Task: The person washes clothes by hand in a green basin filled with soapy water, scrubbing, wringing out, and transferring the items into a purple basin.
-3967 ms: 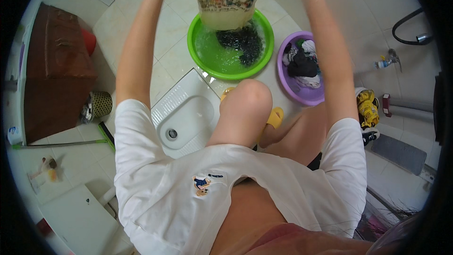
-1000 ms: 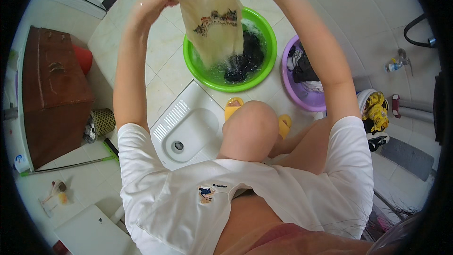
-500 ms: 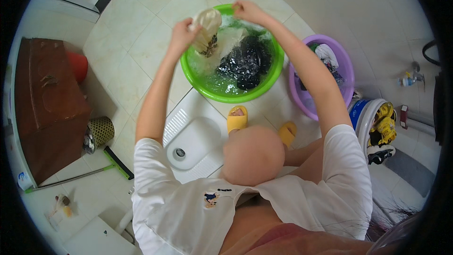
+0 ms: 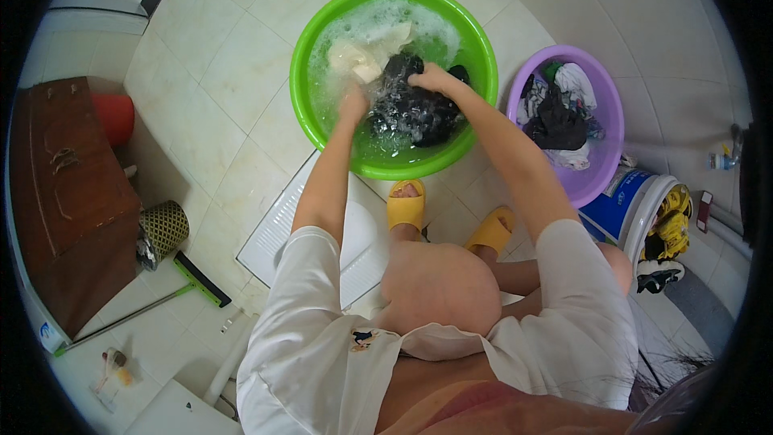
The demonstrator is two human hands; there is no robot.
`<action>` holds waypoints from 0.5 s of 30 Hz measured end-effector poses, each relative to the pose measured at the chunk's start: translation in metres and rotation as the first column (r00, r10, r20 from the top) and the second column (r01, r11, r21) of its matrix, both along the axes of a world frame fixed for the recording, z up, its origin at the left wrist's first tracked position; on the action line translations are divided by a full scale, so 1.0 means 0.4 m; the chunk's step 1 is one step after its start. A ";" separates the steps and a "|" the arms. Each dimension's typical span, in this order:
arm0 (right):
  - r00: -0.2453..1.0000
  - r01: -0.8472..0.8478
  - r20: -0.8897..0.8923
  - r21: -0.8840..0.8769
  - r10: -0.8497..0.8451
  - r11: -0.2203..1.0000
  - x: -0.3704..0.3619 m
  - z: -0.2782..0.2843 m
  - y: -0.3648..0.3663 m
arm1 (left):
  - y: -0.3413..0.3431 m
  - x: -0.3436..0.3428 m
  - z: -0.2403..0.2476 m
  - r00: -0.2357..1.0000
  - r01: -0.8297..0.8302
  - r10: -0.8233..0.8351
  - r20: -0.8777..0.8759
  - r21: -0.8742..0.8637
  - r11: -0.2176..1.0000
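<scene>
A green basin (image 4: 299,89) of foamy water stands on the floor in front of me. In it lie a wet black garment (image 4: 415,117) and a cream-coloured cloth (image 4: 354,59), partly sunk in suds. My right hand (image 4: 436,79) is closed on the upper part of the black garment, thumb and fingers pinching its fabric. My left hand (image 4: 353,103) dips into the water just below the cream cloth and left of the black garment. Blur and splashing water hide its fingers.
To the right stand a purple basin (image 4: 613,125) with clothes and a white-blue bucket (image 4: 618,203) holding yellow and black items. My feet wear yellow slippers (image 4: 405,209). A squat toilet (image 4: 278,234) lies at left, near a squeegee (image 4: 197,278), wastebasket (image 4: 165,225) and brown cabinet (image 4: 76,193).
My left hand has let go of the cream cloth, which now lies in the water, and has lowered into the basin. My right hand has come down from the far rim onto the black garment.
</scene>
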State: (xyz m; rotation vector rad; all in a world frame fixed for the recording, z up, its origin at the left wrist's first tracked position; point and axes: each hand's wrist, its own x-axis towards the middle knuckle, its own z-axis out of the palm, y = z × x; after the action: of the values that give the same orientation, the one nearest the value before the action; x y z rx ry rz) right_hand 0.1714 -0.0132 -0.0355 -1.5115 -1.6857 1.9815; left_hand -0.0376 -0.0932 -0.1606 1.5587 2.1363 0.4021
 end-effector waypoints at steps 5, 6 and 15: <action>0.917 -0.330 -0.040 0.487 0.398 0.809 0.051 0.143 -0.107 | 0.091 0.005 0.157 0.661 -0.262 0.320 0.679 -0.191 0.946; 0.913 -0.355 0.022 0.537 0.408 0.765 0.034 0.216 -0.137 | 0.101 -0.003 0.275 0.619 -0.286 0.268 0.738 -0.106 0.952; 0.624 -0.729 0.123 0.447 0.771 0.519 -0.036 0.320 -0.298 | 0.150 -0.033 0.881 0.528 -0.257 -0.128 0.840 0.301 0.918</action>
State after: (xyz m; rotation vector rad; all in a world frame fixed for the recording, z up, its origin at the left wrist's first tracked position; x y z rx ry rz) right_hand 0.1569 -0.1324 0.0925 -0.4973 -2.8324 1.6333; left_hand -0.0508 -0.0331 0.1917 1.0560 1.3362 1.3862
